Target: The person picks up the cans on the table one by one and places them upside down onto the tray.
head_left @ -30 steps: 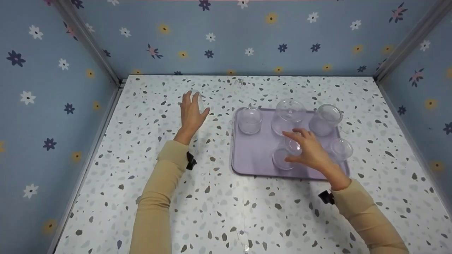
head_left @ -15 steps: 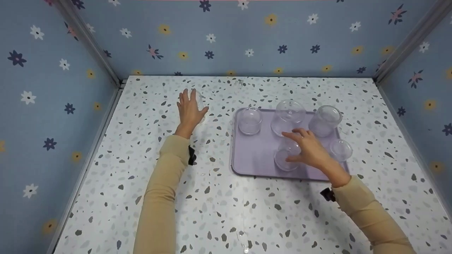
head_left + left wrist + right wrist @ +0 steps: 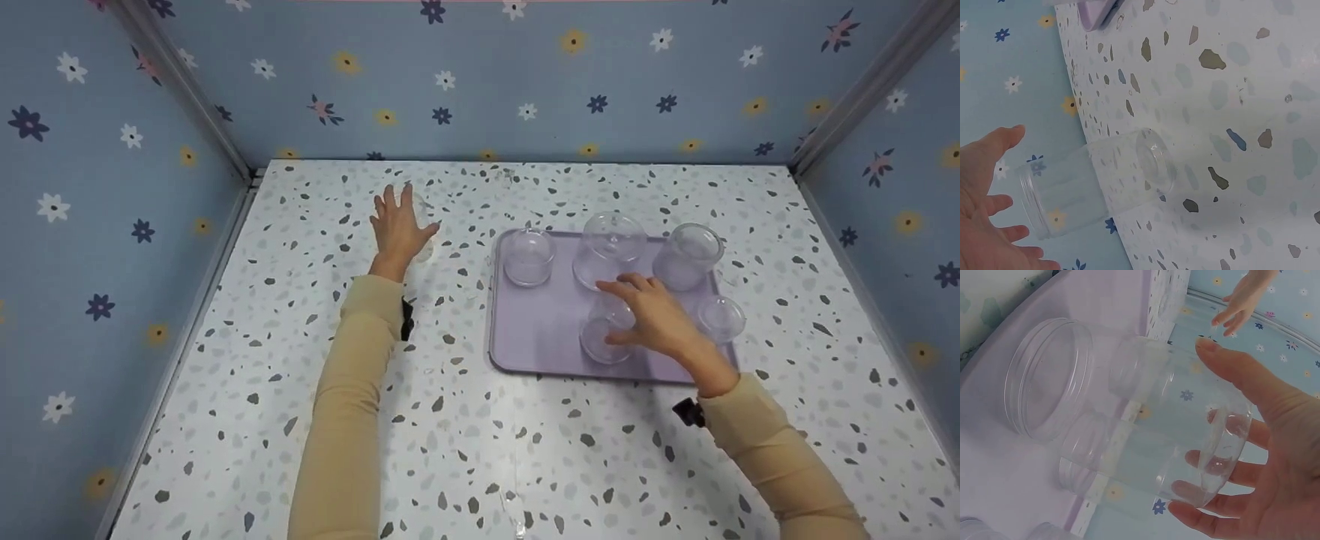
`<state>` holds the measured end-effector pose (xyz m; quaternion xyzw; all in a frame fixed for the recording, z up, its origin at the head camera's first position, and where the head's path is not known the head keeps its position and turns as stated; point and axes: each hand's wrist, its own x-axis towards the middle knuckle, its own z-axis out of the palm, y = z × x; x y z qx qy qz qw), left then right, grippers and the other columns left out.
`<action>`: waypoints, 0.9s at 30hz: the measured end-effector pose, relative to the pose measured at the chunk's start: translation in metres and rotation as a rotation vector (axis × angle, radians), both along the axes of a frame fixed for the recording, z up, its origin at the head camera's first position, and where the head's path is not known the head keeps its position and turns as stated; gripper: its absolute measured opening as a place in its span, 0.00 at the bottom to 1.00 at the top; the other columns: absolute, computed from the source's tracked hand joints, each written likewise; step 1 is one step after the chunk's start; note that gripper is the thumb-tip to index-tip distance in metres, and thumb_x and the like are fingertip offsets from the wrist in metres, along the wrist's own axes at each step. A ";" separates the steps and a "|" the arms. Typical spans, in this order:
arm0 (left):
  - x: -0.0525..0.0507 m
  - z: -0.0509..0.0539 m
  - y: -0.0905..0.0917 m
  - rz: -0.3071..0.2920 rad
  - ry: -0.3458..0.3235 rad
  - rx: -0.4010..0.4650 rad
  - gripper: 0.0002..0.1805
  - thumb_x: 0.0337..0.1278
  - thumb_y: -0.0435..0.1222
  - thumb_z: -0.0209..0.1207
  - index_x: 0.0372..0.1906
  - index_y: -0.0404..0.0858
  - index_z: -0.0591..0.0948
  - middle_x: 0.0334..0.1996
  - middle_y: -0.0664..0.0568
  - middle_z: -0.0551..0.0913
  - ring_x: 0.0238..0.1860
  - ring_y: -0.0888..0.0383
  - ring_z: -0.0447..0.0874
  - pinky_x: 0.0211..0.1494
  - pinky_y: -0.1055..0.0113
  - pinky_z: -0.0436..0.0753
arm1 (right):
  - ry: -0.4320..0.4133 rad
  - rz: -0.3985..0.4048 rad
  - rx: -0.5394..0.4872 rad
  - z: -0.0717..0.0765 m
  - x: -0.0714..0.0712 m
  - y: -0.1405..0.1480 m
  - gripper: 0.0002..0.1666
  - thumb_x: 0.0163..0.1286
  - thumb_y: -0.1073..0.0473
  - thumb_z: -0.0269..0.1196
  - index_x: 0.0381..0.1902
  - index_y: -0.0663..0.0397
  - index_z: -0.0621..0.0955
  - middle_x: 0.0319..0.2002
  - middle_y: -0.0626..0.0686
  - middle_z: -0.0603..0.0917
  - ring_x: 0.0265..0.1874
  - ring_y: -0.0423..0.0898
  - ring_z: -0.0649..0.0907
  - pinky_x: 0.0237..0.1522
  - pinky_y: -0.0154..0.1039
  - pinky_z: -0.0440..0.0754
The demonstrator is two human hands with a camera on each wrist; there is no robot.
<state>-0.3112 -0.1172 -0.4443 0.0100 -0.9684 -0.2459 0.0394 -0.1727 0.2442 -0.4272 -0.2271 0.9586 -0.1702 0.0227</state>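
Note:
A clear jar (image 3: 1078, 188) stands on the speckled table at the left, threaded mouth upward. My left hand (image 3: 400, 227) is just beside it with fingers spread; the left wrist view shows a gap between fingers and jar. On the purple tray (image 3: 540, 322), my right hand (image 3: 654, 319) curves thumb and fingers round the upper end of another clear jar (image 3: 1168, 433). The rounded end of that jar lies toward my palm, its ringed end (image 3: 1050, 377) down at the tray. Through the plastic several fingertips show. How firmly they press cannot be told.
Other clear containers share the tray: a short jar (image 3: 529, 259) at back left, a wide one (image 3: 611, 240) at back middle, a tall one (image 3: 688, 255) at back right and a small round one (image 3: 721, 319) at right. Flower-patterned walls (image 3: 480, 82) enclose the table.
My left hand has drifted slightly forward and left, and its fingers have spread from the jar. The jar at my right hand has shifted a little and settled; that hand has hardly moved.

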 end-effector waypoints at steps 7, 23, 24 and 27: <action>-0.007 0.000 -0.001 0.027 -0.036 -0.060 0.44 0.50 0.48 0.60 0.67 0.38 0.52 0.65 0.35 0.47 0.64 0.37 0.43 0.59 0.42 0.55 | 0.054 0.006 0.021 -0.003 -0.001 0.000 0.47 0.35 0.52 0.75 0.57 0.53 0.72 0.53 0.64 0.70 0.45 0.63 0.71 0.42 0.56 0.70; -0.012 0.006 0.000 0.009 -0.106 -0.082 0.40 0.53 0.45 0.58 0.68 0.41 0.52 0.65 0.35 0.46 0.63 0.35 0.44 0.57 0.41 0.58 | 0.048 -0.014 0.020 -0.003 0.000 0.000 0.48 0.34 0.53 0.75 0.57 0.53 0.71 0.54 0.65 0.68 0.48 0.65 0.70 0.44 0.59 0.69; -0.013 0.006 0.000 0.009 -0.108 -0.085 0.40 0.53 0.45 0.58 0.68 0.41 0.53 0.65 0.35 0.46 0.63 0.35 0.44 0.56 0.41 0.58 | 0.047 -0.015 0.021 -0.003 0.000 0.000 0.48 0.34 0.53 0.75 0.57 0.53 0.71 0.54 0.65 0.68 0.48 0.65 0.70 0.44 0.59 0.69; -0.014 0.007 0.000 0.009 -0.121 -0.093 0.39 0.53 0.44 0.58 0.67 0.42 0.54 0.64 0.35 0.48 0.62 0.35 0.46 0.55 0.42 0.61 | 0.045 -0.015 0.024 -0.004 -0.001 -0.001 0.48 0.34 0.54 0.75 0.58 0.53 0.71 0.55 0.66 0.68 0.48 0.65 0.69 0.45 0.59 0.69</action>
